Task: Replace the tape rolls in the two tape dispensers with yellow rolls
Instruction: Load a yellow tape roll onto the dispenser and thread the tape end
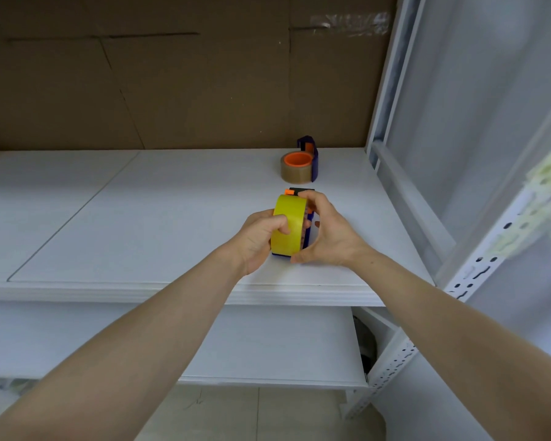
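Lying on the white shelf (140, 218), dispenser (314, 160); brown cardboard (188, 90) behind.

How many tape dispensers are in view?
2. One dispenser, carrying the yellow roll, is in the left hand and right hand; the other dispenser sits farther back on the shelf with a brown roll.

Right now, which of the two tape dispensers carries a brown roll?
The far dispenser on the shelf, with the brown roll on its orange hub. The near dispenser, in the right hand, has the yellow roll that the left hand grips.
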{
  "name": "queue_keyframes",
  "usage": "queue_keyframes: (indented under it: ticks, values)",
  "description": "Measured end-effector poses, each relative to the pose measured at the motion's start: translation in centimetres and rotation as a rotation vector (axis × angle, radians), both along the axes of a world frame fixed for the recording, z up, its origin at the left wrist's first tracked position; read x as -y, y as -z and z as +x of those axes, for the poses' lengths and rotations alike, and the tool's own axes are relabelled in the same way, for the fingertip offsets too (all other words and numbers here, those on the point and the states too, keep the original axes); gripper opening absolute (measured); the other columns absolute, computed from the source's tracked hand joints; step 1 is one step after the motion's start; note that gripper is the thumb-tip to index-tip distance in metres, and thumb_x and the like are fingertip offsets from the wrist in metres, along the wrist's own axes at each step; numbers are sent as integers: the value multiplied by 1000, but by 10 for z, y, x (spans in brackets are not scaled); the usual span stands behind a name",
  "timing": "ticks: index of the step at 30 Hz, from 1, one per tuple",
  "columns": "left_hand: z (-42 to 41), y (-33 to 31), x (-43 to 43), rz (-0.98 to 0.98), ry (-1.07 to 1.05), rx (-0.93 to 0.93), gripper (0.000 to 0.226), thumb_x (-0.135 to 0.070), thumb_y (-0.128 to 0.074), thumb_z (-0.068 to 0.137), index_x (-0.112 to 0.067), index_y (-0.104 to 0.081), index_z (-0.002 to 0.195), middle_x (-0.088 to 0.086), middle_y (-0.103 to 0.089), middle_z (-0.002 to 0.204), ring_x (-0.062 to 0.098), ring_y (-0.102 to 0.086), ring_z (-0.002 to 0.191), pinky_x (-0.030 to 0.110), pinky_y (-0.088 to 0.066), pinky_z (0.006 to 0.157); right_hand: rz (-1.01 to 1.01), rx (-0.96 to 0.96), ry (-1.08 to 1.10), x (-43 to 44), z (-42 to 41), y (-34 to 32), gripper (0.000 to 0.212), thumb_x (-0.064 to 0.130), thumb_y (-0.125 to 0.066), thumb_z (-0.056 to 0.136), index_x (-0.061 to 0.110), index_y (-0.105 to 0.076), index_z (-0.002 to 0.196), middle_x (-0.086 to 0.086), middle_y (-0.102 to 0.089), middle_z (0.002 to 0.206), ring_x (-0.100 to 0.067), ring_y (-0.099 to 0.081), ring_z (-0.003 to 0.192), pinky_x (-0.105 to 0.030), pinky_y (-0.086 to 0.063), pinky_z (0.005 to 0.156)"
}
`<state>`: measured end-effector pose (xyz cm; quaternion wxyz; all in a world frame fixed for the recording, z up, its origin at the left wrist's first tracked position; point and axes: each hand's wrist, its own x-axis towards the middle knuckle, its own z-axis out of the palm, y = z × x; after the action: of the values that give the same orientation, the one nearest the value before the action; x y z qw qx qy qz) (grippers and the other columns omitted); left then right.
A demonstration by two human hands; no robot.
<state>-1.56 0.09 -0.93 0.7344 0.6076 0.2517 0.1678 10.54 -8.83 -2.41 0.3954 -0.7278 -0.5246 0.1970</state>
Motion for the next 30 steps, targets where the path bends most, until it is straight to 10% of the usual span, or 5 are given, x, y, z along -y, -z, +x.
queue_keyframes:
  ticks: [8, 12, 18, 24, 30]
  values:
    - [4, 3, -2, -166, -35, 67, 26, -21, -41, 96, -15, -60, 112, 3, -71, 92, 15, -68, 80, 29, -54, 72, -32, 79, 52, 4, -2, -2, 110, 13, -85, 64, 28, -17, 149, -4, -27, 146, -18, -39, 129, -26, -42, 100]
    - [8, 3, -3, -140, -60, 44, 36, -25, -43, 97, -8, -56, 125, 8, -68, 104, 16, -67, 88, 24, -57, 71, 194, 207, 111, 14, -7, 3, 72, 17, -75, 77, 14, -43, 141, -8, -39, 135, -21, -43, 124, -31, -42, 104]
    - [12, 3, -3, -103, -129, -4, 41, -29, -46, 96, -3, -55, 127, 16, -64, 119, 26, -62, 100, 40, -47, 96, 221, 489, 132, 14, -8, -1, 39, 18, -63, 88, 8, -59, 126, -11, -54, 122, -21, -52, 111, -18, -39, 86]
    - [14, 4, -4, -90, -143, -13, 34, -29, -45, 97, -5, -58, 118, 11, -67, 101, 22, -64, 87, 36, -49, 92, 233, 582, 91, 12, -14, -8, 14, 7, -62, 86, 5, -73, 95, -16, -65, 106, -31, -60, 99, -39, -53, 81]
    - [15, 6, -6, -97, -134, 0, 27, -30, -46, 97, -8, -61, 104, 11, -66, 94, 22, -64, 84, 36, -49, 92, 248, 753, 72, 8, -15, -18, 13, 14, -65, 74, 5, -75, 74, -11, -70, 83, -30, -67, 75, -32, -56, 55]
